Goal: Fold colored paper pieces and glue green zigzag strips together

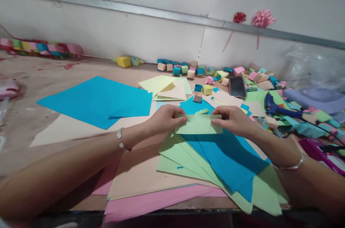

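Note:
Between my two hands a light green paper strip [201,125] is stretched out level, above blue sheets [231,163] and green sheets [183,159]. My left hand [169,117] pinches the strip's left end, thumb on the near face. The right end is pinched by my right hand [231,118], its fingers bent behind the paper. Just beyond the strip's upper edge shows a small fringed green piece [202,112]; whether it touches the strip I cannot tell.
A large blue sheet [99,102] lies at the left. Small folded paper boxes [176,71] line the wall. On the right are a blue glue gun [283,109], a dark phone-like object [237,86], paper scraps and a purple object [315,100]. Pink sheets [151,201] reach the front edge.

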A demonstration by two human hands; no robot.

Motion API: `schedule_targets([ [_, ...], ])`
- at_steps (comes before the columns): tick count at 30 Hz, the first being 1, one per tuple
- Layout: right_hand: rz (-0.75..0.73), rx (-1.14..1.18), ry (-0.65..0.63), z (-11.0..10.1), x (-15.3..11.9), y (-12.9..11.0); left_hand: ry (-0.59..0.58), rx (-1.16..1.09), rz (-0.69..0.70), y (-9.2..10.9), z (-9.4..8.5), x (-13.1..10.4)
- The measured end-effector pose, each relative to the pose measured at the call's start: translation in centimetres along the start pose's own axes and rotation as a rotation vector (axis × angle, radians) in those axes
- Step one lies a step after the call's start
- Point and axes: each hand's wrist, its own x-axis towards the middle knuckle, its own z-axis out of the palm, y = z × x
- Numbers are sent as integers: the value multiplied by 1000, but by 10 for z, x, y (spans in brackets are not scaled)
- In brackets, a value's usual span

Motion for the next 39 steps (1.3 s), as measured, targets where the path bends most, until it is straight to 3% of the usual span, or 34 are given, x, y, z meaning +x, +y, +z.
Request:
schedule_targets([
  [3,-7,-119,-182,8,-9,-5,-125,120,-98,3,-3,-15],
  [6,-116,-301,-237,19,-19,-5,-132,253,-22,4,2,-30],
  [10,-215,-375,-218,27,-27,1,-13,487,220,-3,10,-39],
  [13,-261,-322,-191,28,-28,6,2,465,341,-12,14,-39],
  [19,-459,-287,-152,31,-30,12,6,315,410,-21,18,-40],
  [24,-689,-534,-76,30,-36,5,-40,341,492,-15,15,-43],
  [27,-787,-654,-103,26,-39,-3,-97,389,514,-10,11,-47],
  [32,-872,-717,-133,22,-40,-9,-173,543,607,-11,6,-49],
  [39,-892,-727,-175,19,-39,-6,-166,657,738,-10,5,-44],
])
